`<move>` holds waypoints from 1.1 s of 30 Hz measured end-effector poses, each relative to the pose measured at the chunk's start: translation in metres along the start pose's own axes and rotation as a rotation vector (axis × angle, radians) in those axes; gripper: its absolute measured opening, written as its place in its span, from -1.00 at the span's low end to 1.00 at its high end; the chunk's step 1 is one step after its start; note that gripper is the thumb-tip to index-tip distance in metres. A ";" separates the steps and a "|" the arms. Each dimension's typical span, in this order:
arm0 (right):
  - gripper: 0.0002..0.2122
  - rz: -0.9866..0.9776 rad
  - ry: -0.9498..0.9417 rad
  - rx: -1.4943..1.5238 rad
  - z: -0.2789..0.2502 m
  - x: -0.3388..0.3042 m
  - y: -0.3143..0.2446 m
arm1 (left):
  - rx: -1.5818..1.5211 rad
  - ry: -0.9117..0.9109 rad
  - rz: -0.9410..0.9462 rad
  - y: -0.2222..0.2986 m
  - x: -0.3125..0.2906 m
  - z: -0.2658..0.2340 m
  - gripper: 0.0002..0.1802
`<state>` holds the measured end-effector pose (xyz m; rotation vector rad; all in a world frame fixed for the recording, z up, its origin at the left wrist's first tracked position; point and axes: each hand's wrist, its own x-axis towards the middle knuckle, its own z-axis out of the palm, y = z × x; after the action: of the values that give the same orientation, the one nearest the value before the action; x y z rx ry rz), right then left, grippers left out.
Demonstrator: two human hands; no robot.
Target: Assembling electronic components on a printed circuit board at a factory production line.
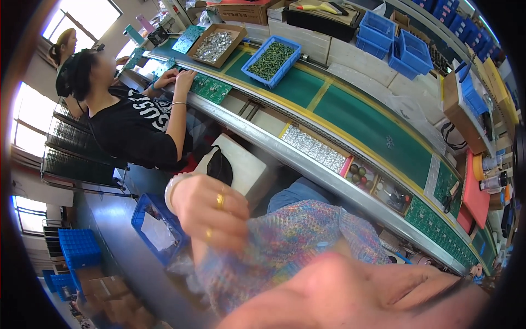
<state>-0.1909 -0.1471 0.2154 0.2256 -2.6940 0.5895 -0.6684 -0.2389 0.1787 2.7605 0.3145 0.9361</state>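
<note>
My left hand (211, 214) is raised in front of my multicoloured knit sleeve (274, 241). It wears two gold rings and a pale bracelet (171, 189). Its fingers curl together, with the tips blurred and hidden, so whatever they may hold cannot be made out. My right hand is outside the picture. Beyond my lap runs a green conveyor line (367, 120) with a metal front rail (263, 134). Closest to me along it are green circuit boards (433, 227), a foil-coloured sheet of parts (315, 147) and a compartment of dark round parts (359, 174).
A blue tray of small green-black components (271, 61) and a cardboard box of silvery parts (215, 46) stand on the line. A co-worker in black (126, 120) handles boards at the left. Blue bins (378, 33) stack behind; a blue crate (156, 227) sits lower left.
</note>
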 end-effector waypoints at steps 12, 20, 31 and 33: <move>-0.80 -0.421 -0.554 0.145 -0.012 0.032 0.042 | -0.469 0.131 0.168 0.020 -0.069 0.011 -0.77; -0.79 -0.186 -0.425 0.554 0.004 0.006 0.073 | -0.730 -0.033 -0.048 0.013 -0.069 0.041 -0.79; -0.62 0.243 -0.241 0.964 0.097 -0.032 0.165 | -1.073 -0.028 -0.121 -0.070 -0.046 0.092 -0.62; -0.61 0.405 -0.074 1.230 0.126 -0.036 0.176 | -1.127 -0.072 -0.085 -0.071 -0.043 0.096 -0.63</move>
<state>-0.2393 -0.0402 0.0293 -0.0087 -2.0475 2.3028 -0.6522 -0.1951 0.0613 1.7144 -0.1048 0.6677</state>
